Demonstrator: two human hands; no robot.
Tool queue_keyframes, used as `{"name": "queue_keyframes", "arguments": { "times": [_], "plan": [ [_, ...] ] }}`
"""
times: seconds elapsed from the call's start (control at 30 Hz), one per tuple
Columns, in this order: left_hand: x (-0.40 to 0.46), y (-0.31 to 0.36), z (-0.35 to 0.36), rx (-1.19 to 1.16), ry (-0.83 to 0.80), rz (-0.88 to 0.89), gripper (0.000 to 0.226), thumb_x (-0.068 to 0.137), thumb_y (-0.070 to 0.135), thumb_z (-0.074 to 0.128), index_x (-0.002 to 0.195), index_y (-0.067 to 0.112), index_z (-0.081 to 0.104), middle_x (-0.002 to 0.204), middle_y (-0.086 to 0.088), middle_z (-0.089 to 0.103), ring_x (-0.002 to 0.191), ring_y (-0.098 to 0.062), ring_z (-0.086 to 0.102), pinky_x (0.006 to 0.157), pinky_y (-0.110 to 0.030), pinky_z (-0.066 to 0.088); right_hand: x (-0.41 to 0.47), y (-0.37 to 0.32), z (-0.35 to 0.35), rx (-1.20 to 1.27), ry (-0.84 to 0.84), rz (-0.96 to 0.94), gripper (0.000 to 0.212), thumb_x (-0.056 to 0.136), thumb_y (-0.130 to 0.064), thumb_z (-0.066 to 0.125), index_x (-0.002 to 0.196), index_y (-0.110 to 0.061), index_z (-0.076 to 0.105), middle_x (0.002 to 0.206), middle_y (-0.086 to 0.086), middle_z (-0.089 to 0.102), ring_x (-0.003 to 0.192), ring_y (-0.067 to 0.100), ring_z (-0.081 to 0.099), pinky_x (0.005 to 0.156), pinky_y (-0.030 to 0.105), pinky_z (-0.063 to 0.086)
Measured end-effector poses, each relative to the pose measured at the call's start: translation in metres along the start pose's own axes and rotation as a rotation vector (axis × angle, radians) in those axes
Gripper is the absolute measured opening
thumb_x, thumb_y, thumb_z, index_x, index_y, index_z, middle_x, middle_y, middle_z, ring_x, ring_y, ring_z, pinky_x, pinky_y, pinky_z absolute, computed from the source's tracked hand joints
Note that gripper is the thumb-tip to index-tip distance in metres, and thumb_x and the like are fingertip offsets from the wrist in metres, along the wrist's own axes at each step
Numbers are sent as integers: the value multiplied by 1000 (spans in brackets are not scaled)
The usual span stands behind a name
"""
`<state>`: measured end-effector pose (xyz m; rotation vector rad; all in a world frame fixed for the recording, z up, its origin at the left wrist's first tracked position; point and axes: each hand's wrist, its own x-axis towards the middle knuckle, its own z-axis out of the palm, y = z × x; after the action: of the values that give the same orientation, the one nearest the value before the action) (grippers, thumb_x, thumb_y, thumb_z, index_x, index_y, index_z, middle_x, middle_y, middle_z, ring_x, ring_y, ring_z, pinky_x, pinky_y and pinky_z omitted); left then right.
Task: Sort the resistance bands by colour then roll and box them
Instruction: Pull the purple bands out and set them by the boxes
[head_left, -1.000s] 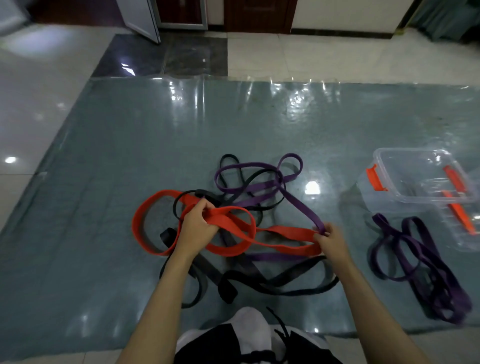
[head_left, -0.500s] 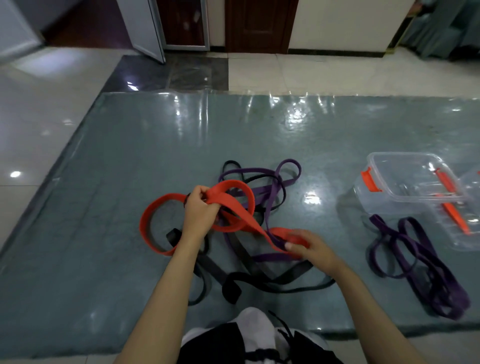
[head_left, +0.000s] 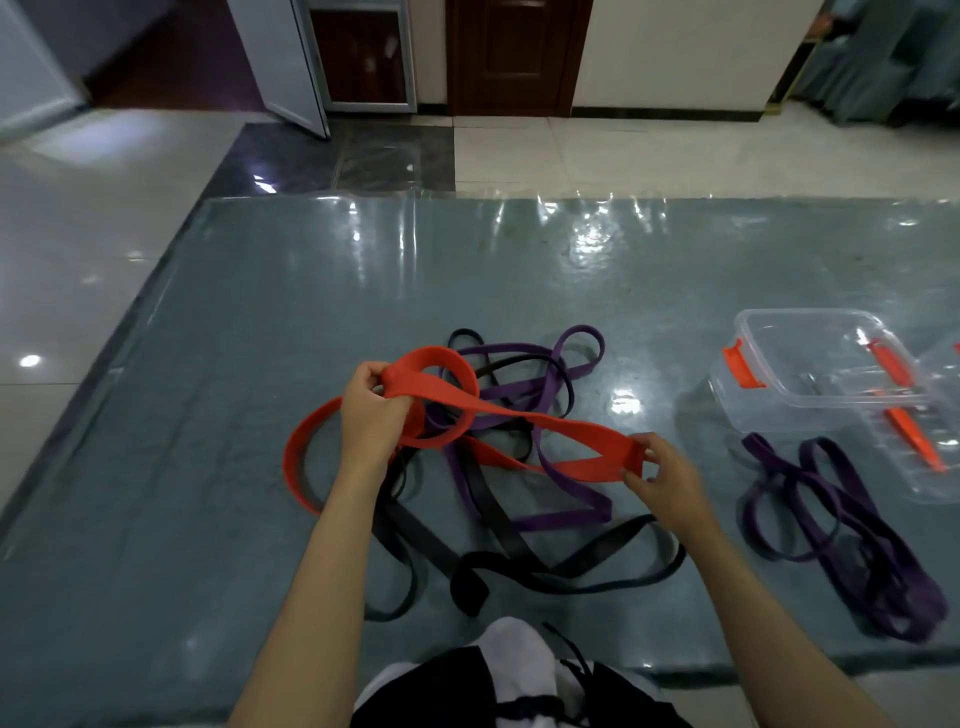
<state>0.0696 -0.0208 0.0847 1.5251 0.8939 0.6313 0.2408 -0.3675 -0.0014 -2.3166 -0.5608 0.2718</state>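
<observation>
Stretching left to right between both hands, the red resistance band (head_left: 519, 421) hangs over the purple-and-black tangle (head_left: 519, 499). Left hand (head_left: 371, 415) grips its bunched loops; right hand (head_left: 662, 475) pinches the near-right end. Sorted purple bands (head_left: 841, 525) lie right, beside the clear box (head_left: 810, 364).

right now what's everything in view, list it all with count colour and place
red band: one, red-orange, lifted over the centre tangle, held at both ends
purple bands in tangle: count unclear, purple, mat centre
black bands: count unclear, black, tangled at mat centre and near side
sorted purple bands: count unclear, purple, apart on the right, in front of the box
box: one, clear with orange latches, mat right
mat: one, grey-green, on tiled floor
hands: left grips a red loop; right pinches the red end
</observation>
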Motion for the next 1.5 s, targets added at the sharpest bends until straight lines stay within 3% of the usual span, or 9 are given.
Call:
{"name": "queue_keyframes", "arguments": {
  "times": [0.23, 0.4, 0.53, 0.7, 0.8, 0.93, 1.07, 1.23, 1.5],
  "plan": [
    [2, -13, -15, 224, -154, 53, 23, 76, 6, 80, 88, 17, 64, 84, -2, 74, 72, -9, 66, 66, -30, 55, 8, 10, -3, -139, -99, 19, 37, 81, -12, 89, 113, -17, 71, 108, 0, 71, 102, 21, 66, 93, 37, 52],
    [1, -28, -32, 713, -722, 89, 29, 71, 0, 86, 88, 17, 69, 82, -3, 75, 78, -23, 71, 76, -40, 59, 0, 33, -16, -308, -380, 82, 50, 77, -7, 91, 124, -15, 74, 119, 6, 71, 117, 29, 63, 104, 40, 48],
    [-10, -51, -28, 1039, -968, -89, 28, 78, -2, 77, 89, 23, 75, 82, 7, 68, 82, -15, 68, 65, -23, 55, -4, 38, -17, -394, -493, 76, 66, 82, 6, 76, 142, -17, 63, 141, 8, 62, 141, 31, 48, 118, 33, 33],
    [-13, -74, -22, 982, -970, -239, 42, 83, 1, 78, 117, 25, 74, 120, 7, 69, 109, -14, 66, 69, -17, 53, 8, 32, -9, -383, -588, 90, 50, 102, -2, 53, 151, -13, 53, 165, 7, 41, 160, 23, 20, 121, 16, -1],
    [-7, -74, -21, 885, -1031, -304, 60, 81, 28, 90, 134, 33, 63, 144, 9, 56, 128, -14, 55, 91, -24, 51, 17, 24, -5, -384, -463, 42, 30, 108, -26, 55, 127, -14, 76, 154, 0, 55, 156, 19, 33, 124, 29, 21],
    [1, -68, -10, 930, -952, -257, 71, 74, 75, 79, 129, 31, 69, 135, 10, 59, 127, -17, 55, 112, -36, 44, 22, 6, 7, -278, -420, 26, 14, 101, -25, 69, 112, -26, 76, 110, -10, 75, 110, 17, 71, 90, 23, 48],
    [8, -68, 17, 905, -692, -89, 46, 101, 50, 64, 89, 6, 71, 91, -11, 72, 93, -31, 69, 89, -44, 56, 32, -7, 21, -467, -539, 36, 24, 93, -30, 76, 115, -20, 76, 110, -1, 74, 105, 20, 69, 92, 33, 54],
    [4, -85, 57, 1250, -798, -150, 64, 103, 64, 48, 116, 5, 69, 123, -15, 70, 113, -34, 67, 87, -40, 50, 38, -18, 30, -643, -608, 12, 17, 92, -36, 69, 99, -22, 74, 103, 1, 74, 100, 25, 69, 90, 38, 55],
    [7, -116, 82, 1280, -599, -202, 80, 90, 83, 48, 119, 10, 67, 123, -12, 71, 114, -34, 68, 92, -42, 54, 53, -49, 32, 37, -367, -17, 10, 98, -17, 73, 105, -13, 78, 99, -1, 79, 95, 19, 74, 93, 42, 59]
  ]
}}
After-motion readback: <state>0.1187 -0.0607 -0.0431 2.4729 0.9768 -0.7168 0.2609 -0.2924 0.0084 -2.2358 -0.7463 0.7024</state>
